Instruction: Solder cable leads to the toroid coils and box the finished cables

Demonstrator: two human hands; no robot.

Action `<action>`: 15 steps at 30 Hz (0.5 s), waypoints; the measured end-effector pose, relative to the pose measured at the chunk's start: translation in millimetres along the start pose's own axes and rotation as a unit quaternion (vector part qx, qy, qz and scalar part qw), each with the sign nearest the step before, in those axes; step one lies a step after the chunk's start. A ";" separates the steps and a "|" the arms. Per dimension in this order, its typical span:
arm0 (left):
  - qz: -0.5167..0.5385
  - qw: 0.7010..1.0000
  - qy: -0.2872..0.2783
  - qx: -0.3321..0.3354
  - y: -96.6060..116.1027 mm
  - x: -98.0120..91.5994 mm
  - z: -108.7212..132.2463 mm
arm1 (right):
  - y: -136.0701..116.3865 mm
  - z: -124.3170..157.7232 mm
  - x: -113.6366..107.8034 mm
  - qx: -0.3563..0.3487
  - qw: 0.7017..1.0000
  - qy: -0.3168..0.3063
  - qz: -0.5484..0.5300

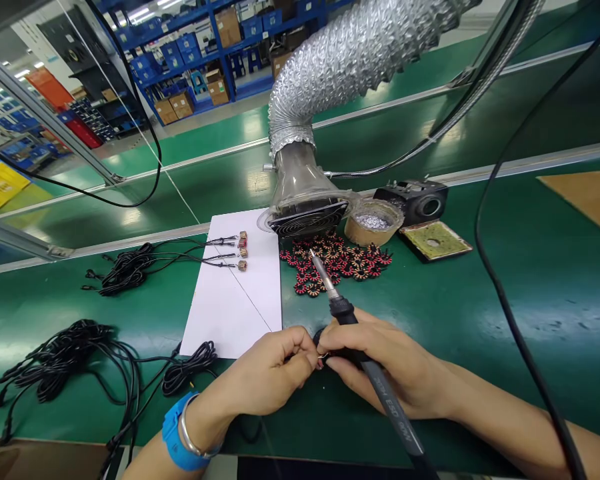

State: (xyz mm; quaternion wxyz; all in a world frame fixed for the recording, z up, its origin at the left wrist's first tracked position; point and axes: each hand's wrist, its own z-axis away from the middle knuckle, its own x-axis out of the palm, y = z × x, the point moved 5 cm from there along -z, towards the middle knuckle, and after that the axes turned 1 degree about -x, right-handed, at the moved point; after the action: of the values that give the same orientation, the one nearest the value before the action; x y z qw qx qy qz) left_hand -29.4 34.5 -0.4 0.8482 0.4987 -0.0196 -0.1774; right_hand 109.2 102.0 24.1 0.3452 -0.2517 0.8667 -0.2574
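At the near side of the green bench, seen from your head camera, your left hand has thumb and forefinger pinched on a small dark part, mostly hidden between both hands. Your right hand is closed around the iron, tip pointing away from you toward dark, red-and-tan rings spread below the hood; that hand's fingertips also meet near the part. Left of the rings, four coils lie on white paper, with bundled cables farther left.
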 end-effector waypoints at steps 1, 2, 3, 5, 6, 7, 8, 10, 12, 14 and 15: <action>-0.004 1.000 -0.001 -0.002 -0.6 0.1 0.0 | 0.0 0.4 0.2 -0.001 1.000 0.003 0.002; -0.008 1.000 -0.001 -0.004 -1.0 0.1 -0.1 | -0.4 0.7 0.0 -0.004 1.000 0.009 0.004; -0.012 1.000 -0.001 -0.004 -1.0 0.1 -0.2 | -1.2 0.9 0.1 -0.006 1.000 0.015 0.008; -0.012 1.000 0.003 0.001 -0.1 0.0 -0.7 | -3.1 1.6 0.9 -0.006 1.000 0.023 0.020; -0.008 1.000 0.006 0.005 0.6 0.0 -1.0 | -4.4 2.0 1.8 -0.006 0.999 0.029 0.025; -0.002 1.000 0.007 0.008 1.3 0.2 -1.2 | -5.9 2.5 3.0 -0.007 0.999 0.036 0.029; 0.003 1.000 0.008 0.010 2.0 0.4 -1.4 | -7.4 3.1 4.3 -0.008 0.998 0.044 0.031; 0.006 1.000 0.012 0.017 3.5 0.3 -1.9 | -9.8 4.2 7.3 -0.015 0.997 0.064 0.033; 0.000 0.999 0.022 0.030 4.7 -0.8 -3.1 | -9.9 4.2 10.1 -0.011 0.996 0.071 0.047; -0.006 0.998 0.038 0.043 4.3 -2.8 -5.6 | -8.5 2.9 9.8 0.004 0.995 0.068 0.079; -0.009 0.998 0.047 0.047 3.1 -4.0 -7.3 | -8.0 1.9 7.5 0.016 0.993 0.069 0.095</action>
State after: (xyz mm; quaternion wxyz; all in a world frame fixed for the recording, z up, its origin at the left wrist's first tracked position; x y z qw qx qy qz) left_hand -30.7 43.3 -0.8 0.8224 0.5457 0.0166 -0.1599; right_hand 107.9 90.9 24.3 0.3116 -0.1445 0.9043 -0.2536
